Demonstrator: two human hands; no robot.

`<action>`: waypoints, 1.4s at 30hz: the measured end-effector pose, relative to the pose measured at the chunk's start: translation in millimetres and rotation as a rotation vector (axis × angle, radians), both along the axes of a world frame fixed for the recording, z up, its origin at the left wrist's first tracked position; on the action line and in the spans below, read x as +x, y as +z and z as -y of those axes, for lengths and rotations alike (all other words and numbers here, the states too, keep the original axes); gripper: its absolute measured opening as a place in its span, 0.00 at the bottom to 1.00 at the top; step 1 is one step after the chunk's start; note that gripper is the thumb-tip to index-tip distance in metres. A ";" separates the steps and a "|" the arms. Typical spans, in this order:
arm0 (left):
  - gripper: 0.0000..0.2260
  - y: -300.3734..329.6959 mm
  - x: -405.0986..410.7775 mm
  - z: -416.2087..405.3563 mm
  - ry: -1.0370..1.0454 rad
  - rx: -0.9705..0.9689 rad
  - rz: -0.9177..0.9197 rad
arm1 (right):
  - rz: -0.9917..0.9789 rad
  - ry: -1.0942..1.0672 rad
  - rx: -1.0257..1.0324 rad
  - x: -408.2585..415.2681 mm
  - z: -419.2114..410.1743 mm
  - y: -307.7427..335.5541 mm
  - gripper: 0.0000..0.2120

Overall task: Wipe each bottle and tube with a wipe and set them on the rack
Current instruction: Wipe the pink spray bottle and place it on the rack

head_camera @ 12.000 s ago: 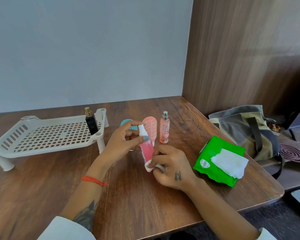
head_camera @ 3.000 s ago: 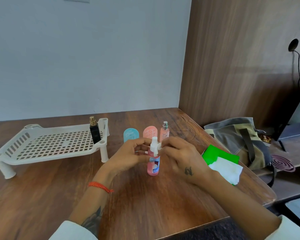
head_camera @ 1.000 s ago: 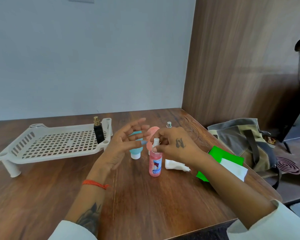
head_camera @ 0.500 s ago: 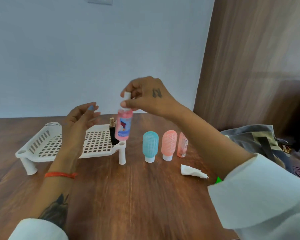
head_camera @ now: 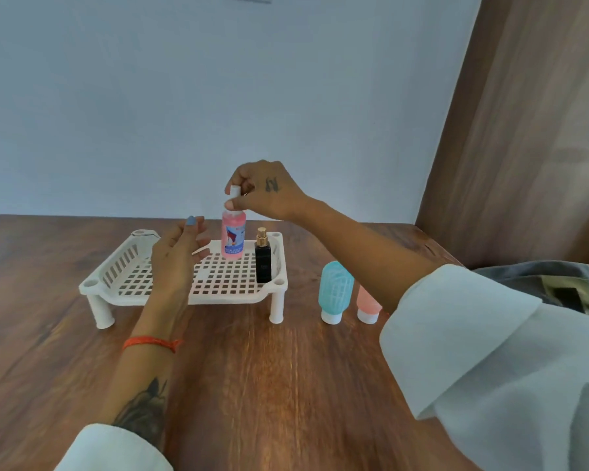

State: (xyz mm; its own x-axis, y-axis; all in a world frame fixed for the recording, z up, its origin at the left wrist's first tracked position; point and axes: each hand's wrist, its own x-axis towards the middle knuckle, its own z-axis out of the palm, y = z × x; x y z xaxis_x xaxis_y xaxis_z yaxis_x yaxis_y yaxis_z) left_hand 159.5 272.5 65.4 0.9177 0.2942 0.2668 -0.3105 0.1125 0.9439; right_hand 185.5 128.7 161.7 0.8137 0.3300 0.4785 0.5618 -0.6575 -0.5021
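Right hand lowers a pink spray bottle onto the white rack while the left hangs loose beside it.

The right hand [head_camera: 269, 193] pinches the pink spray bottle [head_camera: 233, 237] by its white cap, fingertips curled round the top, the body hanging upright over the rack [head_camera: 116, 294] just left of the black perfume bottle [head_camera: 263, 263]; whether its base touches the grid cannot be told. The left hand [head_camera: 177, 256] hovers spread and slack, holding nothing. The bottle looks light, stiff plastic, smooth and probably slick after wiping; a cap-only pinch may let it swing, so the waist seems safer. A blue tube [head_camera: 335, 290] and a pink tube [head_camera: 368, 305] wait on the table [head_camera: 286, 385].
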 end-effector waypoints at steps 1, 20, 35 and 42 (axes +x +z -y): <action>0.12 -0.6 1.0 -0.4 0.005 -0.001 -0.008 | -0.015 0.004 -0.008 2.5 -0.9 -3.4 0.10; 0.13 -7.2 4.6 -1.0 0.007 0.033 -0.078 | -0.117 -0.023 -0.112 13.9 -5.2 -36.0 0.10; 0.13 12.1 -27.3 22.3 0.154 0.279 0.224 | -0.036 -0.091 0.018 -14.8 38.8 -20.7 0.19; 0.17 35.5 -58.2 84.4 -0.096 0.285 0.343 | 0.076 -0.168 0.127 -57.9 102.5 -13.8 0.18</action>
State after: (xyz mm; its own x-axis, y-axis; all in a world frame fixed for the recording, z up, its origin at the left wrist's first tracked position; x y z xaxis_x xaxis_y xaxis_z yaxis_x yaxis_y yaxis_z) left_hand 101.2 188.1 100.9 0.7818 0.0832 0.6180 -0.6113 -0.0936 0.7859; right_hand 127.5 26.2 148.0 0.8121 0.1262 0.5697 0.4892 -0.6795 -0.5468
